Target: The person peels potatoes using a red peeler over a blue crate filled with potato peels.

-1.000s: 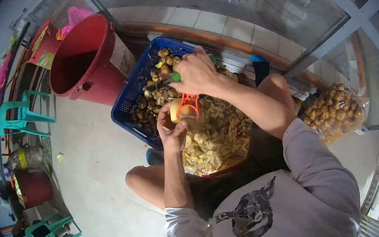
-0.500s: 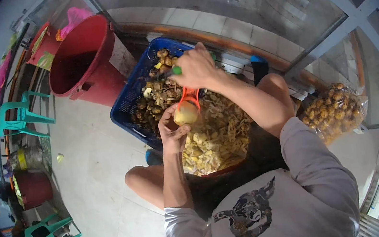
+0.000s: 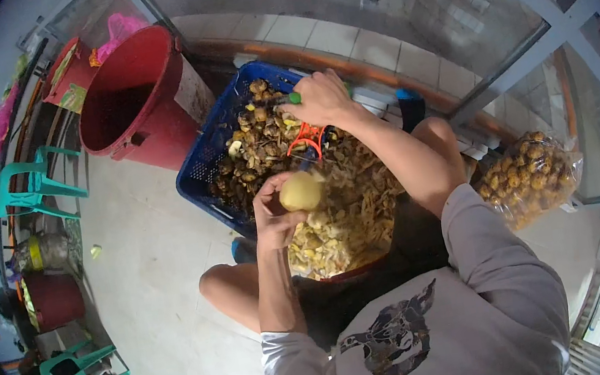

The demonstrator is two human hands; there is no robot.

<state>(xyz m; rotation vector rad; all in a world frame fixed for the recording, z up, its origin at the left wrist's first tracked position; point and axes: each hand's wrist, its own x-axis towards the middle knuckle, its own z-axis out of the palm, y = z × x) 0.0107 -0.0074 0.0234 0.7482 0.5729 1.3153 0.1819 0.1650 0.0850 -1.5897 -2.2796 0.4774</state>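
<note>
My left hand (image 3: 277, 210) is closed around a peeled, pale yellow potato (image 3: 300, 191), held over the near side of the heap. Farther away, my right hand (image 3: 320, 99) grips an orange-red peeler (image 3: 307, 140), whose head points down toward me, a little apart from the potato. A green handle (image 3: 294, 98) also pokes out of that hand, with a dark, thin part beyond it; its kind I cannot make out. Beneath both hands lie peelings and pale potato pieces (image 3: 338, 240). Unpeeled brown potatoes (image 3: 244, 145) fill the blue plastic crate (image 3: 195, 179) just beyond.
A large red bucket (image 3: 154, 131) stands at the crate's far left. To my right sits a clear bag of brown potatoes (image 3: 532, 174). Green plastic chairs (image 3: 39, 186) are at the left, and a glass panel with a metal frame (image 3: 506, 70) borders the far side.
My right hand and the peeler have drawn away from the potato, slightly to the right. In my left hand the potato has been turned and shifted a little right.
</note>
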